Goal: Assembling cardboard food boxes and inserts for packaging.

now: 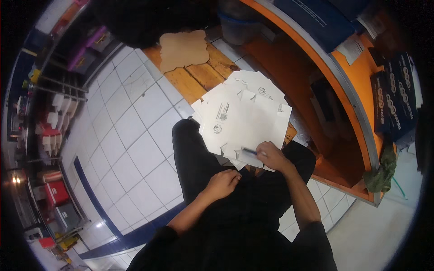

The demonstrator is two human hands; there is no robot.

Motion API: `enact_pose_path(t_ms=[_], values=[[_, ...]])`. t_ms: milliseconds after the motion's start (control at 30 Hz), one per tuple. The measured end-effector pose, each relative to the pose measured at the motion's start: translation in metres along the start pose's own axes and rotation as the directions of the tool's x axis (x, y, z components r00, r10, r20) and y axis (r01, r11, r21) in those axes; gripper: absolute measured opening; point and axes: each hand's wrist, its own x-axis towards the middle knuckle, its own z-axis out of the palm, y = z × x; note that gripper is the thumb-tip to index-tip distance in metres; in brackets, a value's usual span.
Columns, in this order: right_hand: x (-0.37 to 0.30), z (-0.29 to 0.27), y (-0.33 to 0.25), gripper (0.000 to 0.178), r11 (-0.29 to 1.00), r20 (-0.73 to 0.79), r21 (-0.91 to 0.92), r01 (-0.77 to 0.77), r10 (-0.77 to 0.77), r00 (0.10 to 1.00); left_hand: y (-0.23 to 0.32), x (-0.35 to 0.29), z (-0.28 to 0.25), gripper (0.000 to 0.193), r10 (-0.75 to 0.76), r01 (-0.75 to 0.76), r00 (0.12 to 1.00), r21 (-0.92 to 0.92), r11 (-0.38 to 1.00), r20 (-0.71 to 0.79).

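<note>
- A fanned stack of flat white die-cut carton blanks (244, 117) sits in the middle of the frame, resting across the person's dark-trousered lap (199, 153) and the edge of a wooden pallet (199, 77) above it.
- The right hand (271, 156) is closed on the near lower edge of the top blank, fingers curled over it, pinching a greyish strip there; blur hides the detail.
- The left hand (221, 184) rests loosely curled on the thigh, holding nothing, just below the stack.
- Progress, as I read it: nothing is folded yet. Every blank still lies flat, so the work looks to be at its very start, with the whole pile left.
- The blanks themselves are thin white card with notched flaps and small dark printed marks, overlapping one another.
- A brown cardboard cut-out (183, 49) lies apart at the upper centre; dark blue boxes (391, 101) stand at the right.
</note>
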Motion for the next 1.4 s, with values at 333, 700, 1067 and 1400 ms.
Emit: enact_pose_path(t_ms=[333, 700, 1067, 1400], values=[[-0.027, -0.019, -0.067, 0.015, 0.943, -0.282, -0.031, -0.331, 0.310, 0.908, 0.018, 0.017, -0.003, 0.012, -0.103, -0.001, 0.811, -0.177, 0.984, -0.575], [-0.030, -0.032, -0.056, 0.019, 0.752, -0.455, 0.655, -0.074, 0.471, 0.756, 0.040, 0.045, -0.013, 0.022, 0.328, -0.379, 0.511, 0.135, 0.916, -0.795], [-0.039, -0.038, -0.094, 0.022, 0.823, -0.284, 0.547, -0.152, 0.353, 0.891, 0.064, 0.059, -0.046, 0.018, 0.342, -0.296, 0.674, 0.184, 0.937, -0.655], [-0.040, -0.049, -0.126, 0.028, 0.932, -0.211, 0.309, -0.189, 0.261, 0.942, 0.068, 0.048, -0.064, 0.018, 0.567, -0.448, 0.753, 0.373, 0.813, -0.333]])
